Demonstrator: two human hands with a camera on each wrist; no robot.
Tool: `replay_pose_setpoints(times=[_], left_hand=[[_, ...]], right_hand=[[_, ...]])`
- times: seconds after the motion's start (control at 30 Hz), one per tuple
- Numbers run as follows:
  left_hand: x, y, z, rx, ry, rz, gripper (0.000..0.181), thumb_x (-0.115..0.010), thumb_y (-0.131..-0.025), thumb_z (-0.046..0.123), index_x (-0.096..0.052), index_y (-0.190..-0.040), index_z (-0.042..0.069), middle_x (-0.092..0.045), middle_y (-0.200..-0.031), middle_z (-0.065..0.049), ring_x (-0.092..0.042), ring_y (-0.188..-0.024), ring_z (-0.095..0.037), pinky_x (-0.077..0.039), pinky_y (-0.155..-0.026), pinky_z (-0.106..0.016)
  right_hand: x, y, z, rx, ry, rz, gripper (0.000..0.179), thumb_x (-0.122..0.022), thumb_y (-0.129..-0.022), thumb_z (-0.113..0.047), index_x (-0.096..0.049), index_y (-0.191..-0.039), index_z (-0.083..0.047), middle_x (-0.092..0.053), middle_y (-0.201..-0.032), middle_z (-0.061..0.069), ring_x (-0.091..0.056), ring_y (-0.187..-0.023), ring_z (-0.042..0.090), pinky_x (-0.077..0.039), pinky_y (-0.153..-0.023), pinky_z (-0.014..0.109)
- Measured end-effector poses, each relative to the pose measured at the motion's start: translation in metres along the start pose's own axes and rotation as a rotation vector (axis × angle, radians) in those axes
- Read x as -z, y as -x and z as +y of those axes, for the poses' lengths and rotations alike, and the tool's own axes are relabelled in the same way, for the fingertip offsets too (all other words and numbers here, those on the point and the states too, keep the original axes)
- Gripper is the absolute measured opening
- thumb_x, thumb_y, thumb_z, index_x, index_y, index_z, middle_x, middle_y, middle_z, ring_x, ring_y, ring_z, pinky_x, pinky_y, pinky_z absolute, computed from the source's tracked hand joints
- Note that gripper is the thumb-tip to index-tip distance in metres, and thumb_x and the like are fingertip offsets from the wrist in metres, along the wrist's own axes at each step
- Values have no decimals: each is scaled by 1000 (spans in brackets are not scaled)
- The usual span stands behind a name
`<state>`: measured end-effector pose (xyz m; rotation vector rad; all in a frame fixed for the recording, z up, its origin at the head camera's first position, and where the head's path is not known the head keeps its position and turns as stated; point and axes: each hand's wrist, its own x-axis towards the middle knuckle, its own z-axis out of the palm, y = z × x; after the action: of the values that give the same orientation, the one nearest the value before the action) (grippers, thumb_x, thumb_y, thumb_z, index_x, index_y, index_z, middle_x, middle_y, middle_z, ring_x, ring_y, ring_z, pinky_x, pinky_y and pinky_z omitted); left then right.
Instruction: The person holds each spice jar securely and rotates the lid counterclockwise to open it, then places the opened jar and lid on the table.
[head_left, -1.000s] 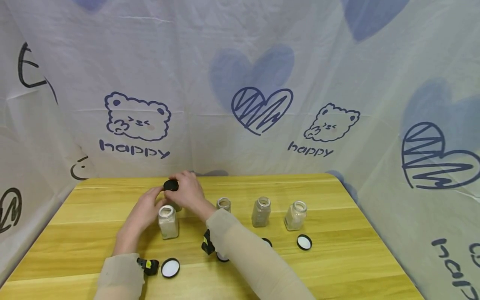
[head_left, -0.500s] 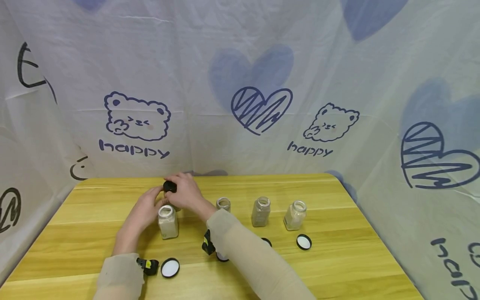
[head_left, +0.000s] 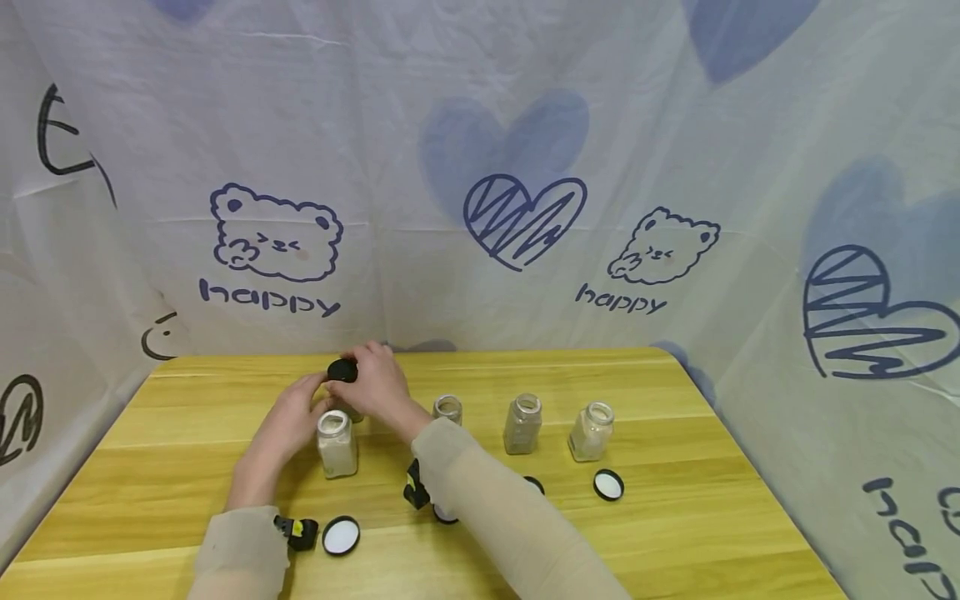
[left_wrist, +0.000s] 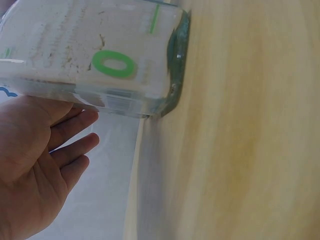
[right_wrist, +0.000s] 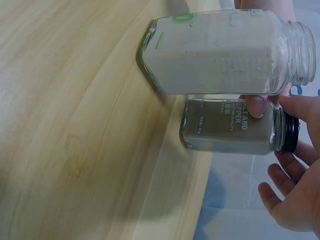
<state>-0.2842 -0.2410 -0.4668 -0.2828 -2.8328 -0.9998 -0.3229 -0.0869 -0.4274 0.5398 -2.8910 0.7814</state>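
Observation:
A glass pepper jar [right_wrist: 215,125] with grey-brown powder and white lettering stands at the back left. My left hand [head_left: 288,421] holds its body, the thumb laid against the glass in the right wrist view. At the jar's top my right hand [head_left: 375,383] pinches the black lid [head_left: 342,370], which sits on the neck. Just in front stands a lidless glass jar [head_left: 337,450] of pale powder, marked with a green ring. That jar partly hides the pepper jar and, in the left wrist view, the left thumb.
Several more lidless jars stand to the right: one partly behind the right forearm, a grey jar [head_left: 522,425] and a pale jar [head_left: 591,432]. Black lids lie white side up nearer the front, including a left lid [head_left: 341,536] and a right lid [head_left: 608,484]. A printed cloth [head_left: 405,275] hangs behind the table.
My right fingers shift slightly around the black lid, then come back to nearly the same pose. The left hand and the jars stay in place.

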Motion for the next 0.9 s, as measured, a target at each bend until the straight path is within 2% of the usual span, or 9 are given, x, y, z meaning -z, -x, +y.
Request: replay_pose_setpoints(times=[0.6,0.73,0.9], left_hand=[[0,0,-1,30,43,-21,53,-57,-109,20,-43,-153,-6,-41,-153,-36,-39,-141,-56,-32,-116,-70],[0,0,-2,31,39,-21,54,-57,-109,22,-43,-153,-5,-41,-154,-36,-38,-141,-57,-31,-116,-70],[0,-1,-1,30,38,-20,54,-57,-109,21,-42,-153,-5,-41,-154,-36,-38,-141,-57,-31,-116,-71]], right_hand=[[4,-2,5,107,-4,-47,50,-72,-98,-33,-62,-146,-23,-62,-140,-3,-53,-124,14,-48,-102,24],[5,-1,5,105,-39,-42,50,-72,-99,-32,-61,-147,-22,-60,-143,-3,-52,-126,14,-49,-102,24],[6,1,6,96,-138,2,48,-74,-97,-29,-64,-143,-19,-61,-142,-2,-52,-127,14,-48,-104,25]])
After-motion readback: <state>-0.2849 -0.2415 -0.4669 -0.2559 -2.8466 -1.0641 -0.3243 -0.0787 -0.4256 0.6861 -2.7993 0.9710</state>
